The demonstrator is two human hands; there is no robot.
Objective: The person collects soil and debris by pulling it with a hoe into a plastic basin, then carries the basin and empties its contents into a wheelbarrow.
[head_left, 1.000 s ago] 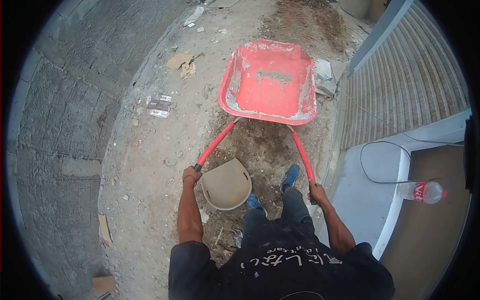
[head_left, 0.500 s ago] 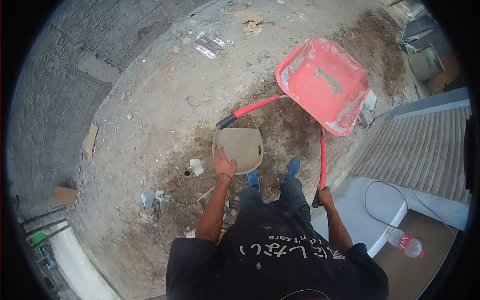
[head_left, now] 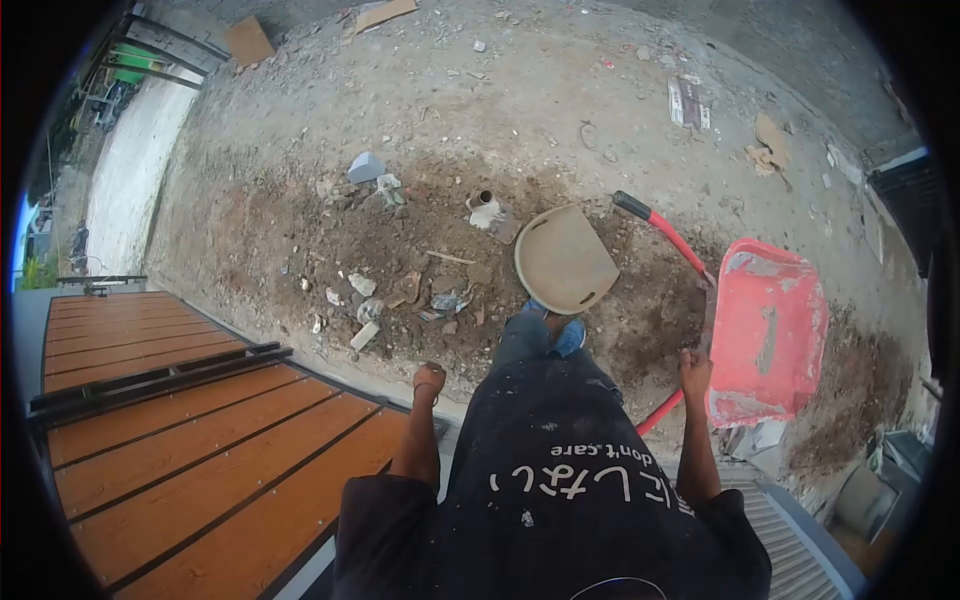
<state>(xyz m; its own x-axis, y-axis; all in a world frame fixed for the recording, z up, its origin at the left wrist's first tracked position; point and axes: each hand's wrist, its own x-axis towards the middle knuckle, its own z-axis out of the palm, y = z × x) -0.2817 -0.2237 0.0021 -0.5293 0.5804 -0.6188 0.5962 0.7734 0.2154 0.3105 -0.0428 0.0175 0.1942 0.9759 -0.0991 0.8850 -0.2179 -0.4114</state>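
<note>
My left hand (head_left: 430,378) is closed, with nothing visible in it, above the ground beside an orange slatted surface. My right hand (head_left: 695,370) is closed at the near-left edge of the red wheelbarrow tray (head_left: 770,335); what its fingers grip is hidden. One red handle (head_left: 658,412) passes beneath my right forearm. The other handle (head_left: 668,235), with a black grip, points up and left. A beige flat piece with slots (head_left: 565,262) lies on the ground at my blue shoes, touched by neither hand.
Rubble and dirt (head_left: 400,285) spread left of my feet, with a short pipe end (head_left: 486,197) and a pale block (head_left: 366,167). The orange slatted surface (head_left: 220,440) fills the lower left. Cardboard (head_left: 770,145) and a bucket (head_left: 865,500) are at right.
The view has turned left. My left hand has come off the beige piece and closed. My right hand has left the black end of the handle and is now near the tray.
</note>
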